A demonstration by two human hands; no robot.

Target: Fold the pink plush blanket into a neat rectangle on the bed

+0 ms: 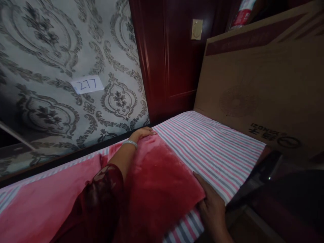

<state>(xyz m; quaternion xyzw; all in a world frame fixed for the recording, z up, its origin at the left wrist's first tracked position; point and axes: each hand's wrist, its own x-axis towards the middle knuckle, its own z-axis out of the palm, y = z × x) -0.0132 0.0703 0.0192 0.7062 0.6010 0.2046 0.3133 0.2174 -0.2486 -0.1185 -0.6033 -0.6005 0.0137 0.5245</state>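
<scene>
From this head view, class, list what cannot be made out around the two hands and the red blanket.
- Left hand: palm pressed flat on the blanket, underside hidden.
- Right hand: wrist cut off by the bottom edge.
- Blanket: near end cut off by the frame edge.
- Striped sheet: mostly covered by the blanket.
- Cardboard box: print too dim to read.
- Dark corner at right: contents unclear.
</scene>
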